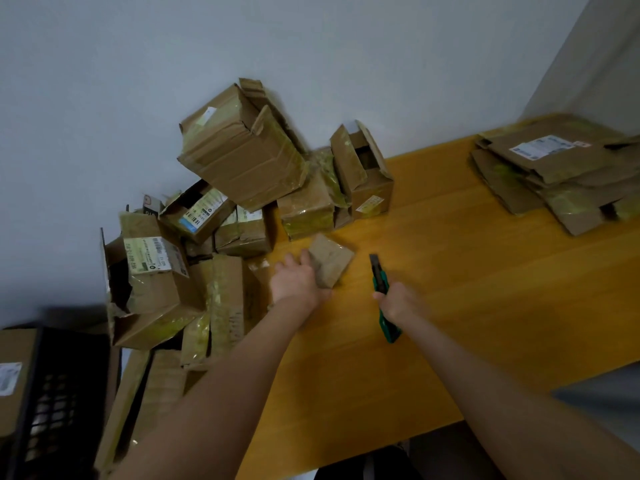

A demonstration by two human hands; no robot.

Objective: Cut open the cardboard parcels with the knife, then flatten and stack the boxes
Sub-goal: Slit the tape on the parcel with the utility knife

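A small taped cardboard parcel (330,259) lies tilted on the wooden table (450,306), and my left hand (298,280) grips its left side. To its right, my right hand (398,303) holds a green utility knife (381,289) with the dark blade pointing away from me, a short gap from the parcel. A heap of cardboard parcels (221,209) is piled against the wall at the left, some torn open. A stack of flattened boxes (554,171) lies at the far right of the table.
A black slatted crate (55,393) stands at the lower left beside a labelled box (14,372). The white wall (207,46) backs the heap. The table's near edge (433,427) runs diagonally at the lower right.
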